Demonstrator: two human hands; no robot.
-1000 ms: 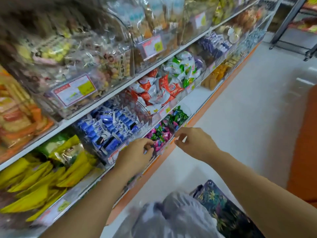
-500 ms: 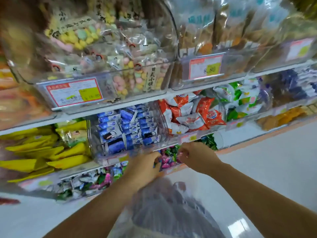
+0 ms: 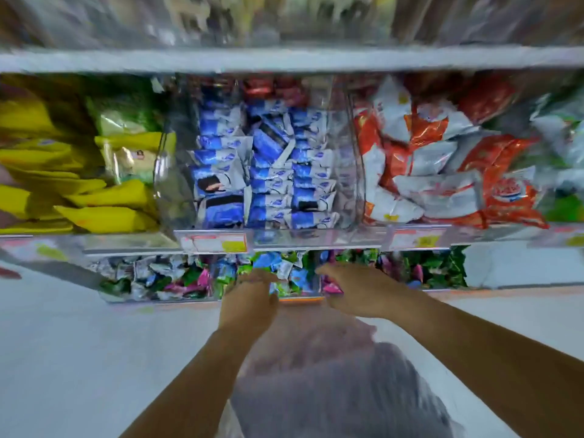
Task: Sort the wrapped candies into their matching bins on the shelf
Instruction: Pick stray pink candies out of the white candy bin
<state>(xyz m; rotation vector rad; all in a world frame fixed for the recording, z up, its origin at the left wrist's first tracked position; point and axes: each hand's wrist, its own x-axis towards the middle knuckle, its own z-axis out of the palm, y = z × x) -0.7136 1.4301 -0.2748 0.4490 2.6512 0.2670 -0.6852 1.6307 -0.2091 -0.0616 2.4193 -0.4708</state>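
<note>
The view has swung square onto the white metal shelf [image 3: 284, 60], and the left hand [image 3: 252, 298] and right hand [image 3: 350, 289] have pushed forward from the front edge into the clear plastic bottom bin [image 3: 300, 299], over the small blue, green and pink wrapped candies [image 3: 284, 267], seemingly touching them

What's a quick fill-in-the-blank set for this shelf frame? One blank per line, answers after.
1. The clear bin above both hands holds ____-and-white packets.
2. The pouches left of that bin are ____.
3. The left hand and right hand are at the wrapped candies on the shelf ____ that bin.
Answers: blue; yellow; below.
</note>
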